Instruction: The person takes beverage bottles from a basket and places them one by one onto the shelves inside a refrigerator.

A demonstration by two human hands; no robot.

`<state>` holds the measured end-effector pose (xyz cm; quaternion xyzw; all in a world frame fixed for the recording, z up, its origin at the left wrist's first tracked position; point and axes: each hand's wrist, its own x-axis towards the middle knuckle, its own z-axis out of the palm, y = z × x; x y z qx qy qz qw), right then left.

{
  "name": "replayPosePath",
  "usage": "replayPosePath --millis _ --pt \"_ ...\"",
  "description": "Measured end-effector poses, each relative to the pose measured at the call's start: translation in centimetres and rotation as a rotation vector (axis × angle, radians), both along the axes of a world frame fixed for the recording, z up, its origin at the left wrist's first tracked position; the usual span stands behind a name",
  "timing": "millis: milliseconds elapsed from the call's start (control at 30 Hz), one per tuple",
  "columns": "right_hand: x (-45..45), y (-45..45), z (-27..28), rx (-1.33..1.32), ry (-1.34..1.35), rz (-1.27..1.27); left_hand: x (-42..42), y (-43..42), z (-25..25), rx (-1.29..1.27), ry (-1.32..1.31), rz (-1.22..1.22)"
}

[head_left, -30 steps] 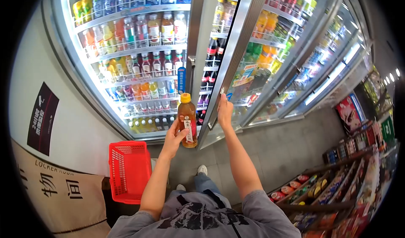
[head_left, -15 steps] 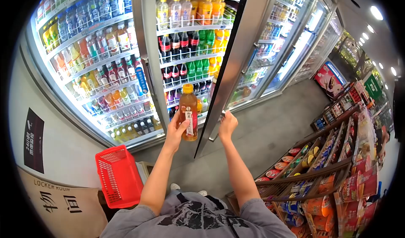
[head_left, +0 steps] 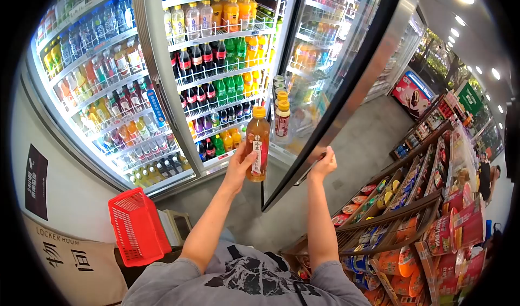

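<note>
My left hand is closed around an upright bottle of amber drink with a yellow cap and a red and white label. The bottle is in front of the open fridge. On the right, my right hand is curled at the outer edge of the glass fridge door, around its handle, which my fingers mostly hide. Several bottles and cans show near the door's inner side.
Wire shelves inside the fridge carry rows of cola, green and orange bottles. A red basket stands at lower left. Snack shelves with packets and cup noodles line the right. A person is at the far right edge.
The fridge door has swung wider to the right with my right hand on it, revealing more shelves. My left hand and the bottle have shifted slightly right in view.
</note>
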<state>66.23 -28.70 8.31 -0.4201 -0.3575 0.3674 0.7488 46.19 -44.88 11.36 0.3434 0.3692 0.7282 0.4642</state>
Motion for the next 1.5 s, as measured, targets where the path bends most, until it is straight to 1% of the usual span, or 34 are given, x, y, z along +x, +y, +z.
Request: replayPosePath --millis 67,100,133,200,267,333,367,500,533,600,667,700,800,833,867,933,1000,1033,1067,1167,1233,1267,1333,1367,1467,1500 --pt "2.5 1.7 -0.3 0.001 -0.015 -0.056 0.3 0.6 0.3 -0.003 0.008 -0.029" --pt "3.1 2.0 0.4 -0.008 -0.06 -0.152 0.4 1.0 0.3 0.0 0.011 -0.031" --pt "3.5 1.4 1.8 0.042 -0.183 -0.269 0.5 1.5 0.2 0.0 0.002 -0.019" --pt "3.8 -0.4 4.8 0.163 -0.22 -0.421 0.5 2.8 0.3 0.004 -0.004 -0.011" --pt "3.2 -1.0 5.0 0.342 -0.265 -0.39 0.3 4.1 0.4 0.005 -0.038 -0.002" --pt "1.5 -1.2 5.2 0.63 -0.337 -0.198 -0.2 5.4 0.1 0.005 -0.039 -0.009" --pt "0.2 -1.4 5.3 0.62 -0.393 -0.119 -0.7 6.0 0.1 0.004 -0.038 -0.012" --pt "-6.8 0.6 6.0 0.411 -0.552 0.427 -2.7 7.7 1.6 -0.012 0.016 0.05" --pt "-8.7 1.1 6.3 0.416 -0.591 0.525 -3.6 8.0 1.8 -0.007 0.017 0.06" --pt "-12.5 2.3 6.2 0.38 -0.546 0.731 -5.7 9.0 2.1 0.004 0.028 0.077" --pt "-16.0 4.1 6.4 0.414 -0.648 0.817 -8.4 10.2 2.4 0.007 0.023 0.09" --pt "-17.7 4.7 6.5 0.333 -0.569 0.888 -9.8 10.8 2.6 -0.001 0.021 0.112" --pt "-22.6 6.8 7.6 0.409 -0.637 0.946 -14.3 12.6 3.7 0.01 0.027 0.141" --pt "-24.3 7.5 8.1 0.374 -0.627 0.974 -15.9 13.2 4.0 0.019 0.044 0.151" --pt "-26.0 8.3 8.4 0.338 -0.61 1.008 -17.4 13.9 4.2 0.023 0.058 0.159" --pt "-29.0 10.0 8.4 0.344 -0.541 1.093 -20.3 15.0 4.5 -0.006 0.167 0.235" --pt "-31.7 11.5 8.3 0.319 -0.507 1.136 -23.1 15.9 4.7 0.001 0.132 0.217" --pt "-32.8 12.2 8.3 0.303 -0.477 1.171 -24.5 16.5 4.4 -0.045 0.173 0.245" --pt "-33.8 12.7 8.2 0.306 -0.478 1.18 -25.7 17.2 4.1 -0.034 0.197 0.246" --pt "-36.0 13.9 8.7 0.267 -0.416 1.232 -27.6 18.4 4.7 -0.019 0.183 0.26" --pt "-37.2 15.3 8.5 0.259 -0.418 1.237 -28.7 19.6 4.4 -0.03 0.275 0.287" --pt "-37.5 16.2 8.2 0.243 -0.429 1.238 -29.2 20.2 4.3 -0.029 0.272 0.286" --pt "-38.3 17.6 7.9 0.222 -0.444 1.219 -30.3 21.6 4.9 -0.105 0.361 0.253" --pt "-38.5 18.3 7.9 0.252 -0.418 1.182 -30.8 22.6 4.9 -0.087 0.394 0.271" --pt "-38.7 20.1 8.9 0.303 -0.363 1.119 -31.8 25.3 6.7 -0.022 0.587 0.239" --pt "-38.6 20.9 9.3 0.287 -0.322 1.102 -32.1 26.1 7.5 -0.076 0.647 0.231"
